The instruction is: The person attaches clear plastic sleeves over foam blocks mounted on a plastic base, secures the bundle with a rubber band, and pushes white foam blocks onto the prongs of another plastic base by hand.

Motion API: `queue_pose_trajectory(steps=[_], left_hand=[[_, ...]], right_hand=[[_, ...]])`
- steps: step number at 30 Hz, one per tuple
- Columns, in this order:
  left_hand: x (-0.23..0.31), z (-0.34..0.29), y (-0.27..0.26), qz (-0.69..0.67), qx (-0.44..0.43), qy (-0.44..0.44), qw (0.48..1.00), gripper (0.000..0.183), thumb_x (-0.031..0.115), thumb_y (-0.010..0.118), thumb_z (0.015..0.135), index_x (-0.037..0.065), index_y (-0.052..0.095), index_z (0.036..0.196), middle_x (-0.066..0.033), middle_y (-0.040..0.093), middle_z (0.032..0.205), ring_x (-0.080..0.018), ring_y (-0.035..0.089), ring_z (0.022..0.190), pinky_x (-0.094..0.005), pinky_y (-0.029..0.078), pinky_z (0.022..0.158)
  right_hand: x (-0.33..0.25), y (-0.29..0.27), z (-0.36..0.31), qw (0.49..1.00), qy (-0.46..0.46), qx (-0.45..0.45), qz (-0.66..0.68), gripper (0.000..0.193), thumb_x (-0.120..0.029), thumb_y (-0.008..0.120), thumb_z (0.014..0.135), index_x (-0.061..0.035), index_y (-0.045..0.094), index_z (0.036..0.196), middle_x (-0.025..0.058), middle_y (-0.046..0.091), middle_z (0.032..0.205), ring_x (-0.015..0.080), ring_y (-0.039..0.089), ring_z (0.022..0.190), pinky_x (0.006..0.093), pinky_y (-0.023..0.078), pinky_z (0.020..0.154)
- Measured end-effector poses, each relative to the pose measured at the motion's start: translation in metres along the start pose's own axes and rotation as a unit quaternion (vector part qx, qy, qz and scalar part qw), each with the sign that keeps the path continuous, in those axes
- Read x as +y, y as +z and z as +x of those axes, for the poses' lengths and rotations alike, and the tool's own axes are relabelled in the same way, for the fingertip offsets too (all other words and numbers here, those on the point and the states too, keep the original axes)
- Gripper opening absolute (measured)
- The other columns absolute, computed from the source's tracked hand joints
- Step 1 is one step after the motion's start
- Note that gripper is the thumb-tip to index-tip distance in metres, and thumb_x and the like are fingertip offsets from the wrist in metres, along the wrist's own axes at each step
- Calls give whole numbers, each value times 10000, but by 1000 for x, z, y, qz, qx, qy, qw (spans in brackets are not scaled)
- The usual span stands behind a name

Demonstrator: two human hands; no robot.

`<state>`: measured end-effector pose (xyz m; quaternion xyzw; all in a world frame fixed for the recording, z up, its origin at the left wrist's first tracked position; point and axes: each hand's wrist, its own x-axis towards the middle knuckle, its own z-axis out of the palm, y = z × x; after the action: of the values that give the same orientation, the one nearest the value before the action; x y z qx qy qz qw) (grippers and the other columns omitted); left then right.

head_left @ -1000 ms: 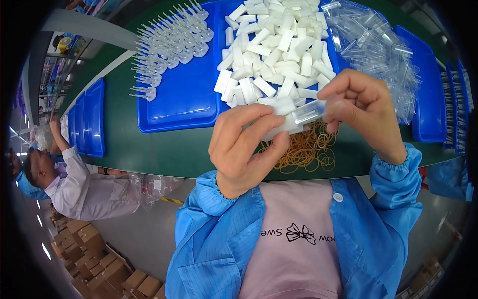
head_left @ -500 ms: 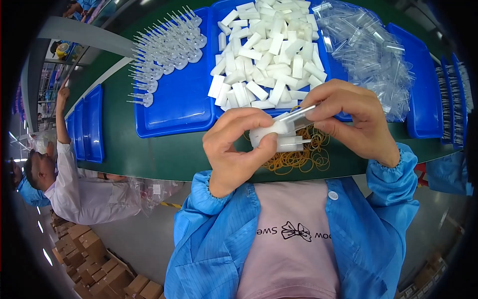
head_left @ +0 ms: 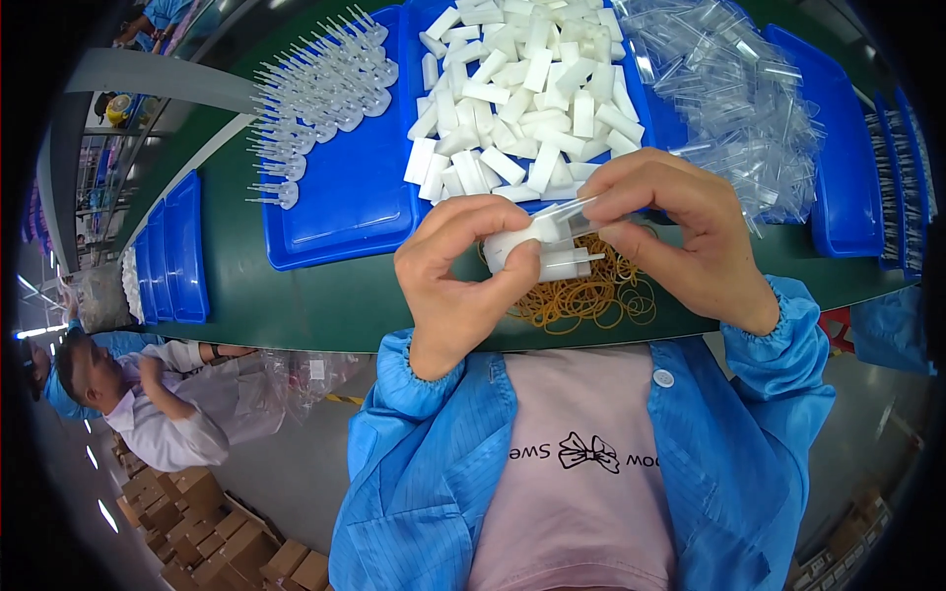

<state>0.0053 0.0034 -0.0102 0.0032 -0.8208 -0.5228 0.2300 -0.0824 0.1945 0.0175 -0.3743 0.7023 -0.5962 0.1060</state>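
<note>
"Co-worker [head_left: 163, 399] on the left?"

"Yep, white coat, near a row of blue trays [head_left: 175, 258]. Then a blue tray [head_left: 340, 222], clear stemmed parts [head_left: 335, 110] massed at its far side."

"Left hand [head_left: 455, 264]?"

"Thumb and fingers pinching a white piece [head_left: 507, 242], over the near side of the table [head_left: 325, 315]."

"White blocks [head_left: 527, 103]?"

"Heaped just beyond. Clear sleeve [head_left: 569, 219] runs right from the white piece; can't tell how they fit. Second block [head_left: 562, 264] below, thin pin out its right end. Rubber bands [head_left: 591, 303] piled underneath."

"Right hand [head_left: 675, 225]?"

"Fingertips nearly closed, holding the sleeve's right end."

"Far right?"

"Pile of clear pieces [head_left: 734, 118], then another blue tray [head_left: 845, 222]."
</note>
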Motion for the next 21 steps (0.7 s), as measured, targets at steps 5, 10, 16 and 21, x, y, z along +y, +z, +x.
queue_pose_trajectory(steps=[5, 10, 16, 21], left_hand=[[1, 0, -2, -6, -21, 11, 1000, 213, -16, 695, 608, 19, 666, 817, -76, 653, 850, -192, 616, 756, -272, 490, 666], [4, 2, 2, 151, 36, 155, 976, 208, -7, 708, 596, 27, 664, 797, -87, 642, 860, -209, 605, 763, -295, 487, 669], [2, -2, 4, -218, 67, -29, 973, 603, 66, 753, 640, -7, 525, 1194, -111, 530, 1193, -220, 554, 1022, -319, 457, 883], [-13, -15, -6, -369, -34, -198, 908, 480, 97, 680, 819, -45, 480, 1231, -124, 501, 1208, -203, 554, 1058, -318, 463, 897]], right_hand=[[3, -3, -1, 983, 83, -31, 163, 154, 46, 609, 788, 9, 624, 937, 62, 616, 925, 110, 590, 834, 238, 497, 766], [8, 7, -4, 977, 110, -2, 181, 241, 51, 603, 801, 17, 572, 1037, 69, 602, 970, 105, 587, 862, 238, 491, 796], [10, 0, -8, 967, 109, 42, 226, 309, 76, 598, 805, 22, 500, 1093, 94, 586, 1028, 130, 601, 926, 240, 491, 830], [12, -8, -15, 964, 95, 51, 244, 317, 102, 595, 793, 25, 504, 1087, 110, 577, 1067, 157, 604, 979, 247, 493, 857]])
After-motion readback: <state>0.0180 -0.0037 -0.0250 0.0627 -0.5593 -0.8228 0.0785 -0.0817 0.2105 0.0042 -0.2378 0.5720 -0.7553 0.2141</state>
